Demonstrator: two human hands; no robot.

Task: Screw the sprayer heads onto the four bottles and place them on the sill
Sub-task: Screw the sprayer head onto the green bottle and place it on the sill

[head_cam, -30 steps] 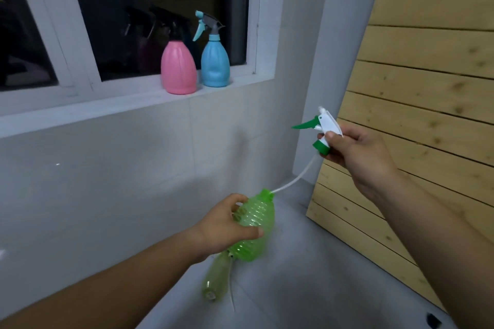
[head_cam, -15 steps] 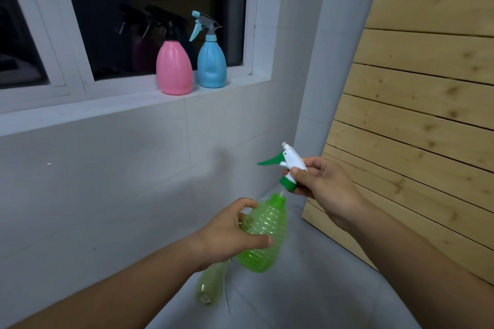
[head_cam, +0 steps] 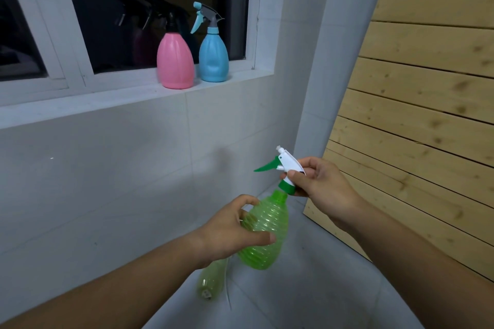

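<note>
My left hand (head_cam: 230,230) grips a ribbed translucent green bottle (head_cam: 263,235), held tilted in the air. My right hand (head_cam: 320,187) holds a white sprayer head with a green trigger and green collar (head_cam: 284,171); the collar sits right at the bottle's neck. On the white sill (head_cam: 112,99) stand a pink bottle with a black sprayer (head_cam: 175,61) and a blue bottle with a grey and light-blue sprayer (head_cam: 213,56), side by side. A pale yellow-green bottle (head_cam: 211,280) lies on the floor below my left hand, with a thin tube beside it.
A white tiled wall runs under the dark window. A wooden slatted panel (head_cam: 427,115) leans at the right, close to my right arm. Grey floor tiles (head_cam: 294,302) lie below.
My right hand has brought the sprayer head down and left, feeding its tube into the green bottle until the collar meets the neck. My left hand has tipped the bottle more upright.
</note>
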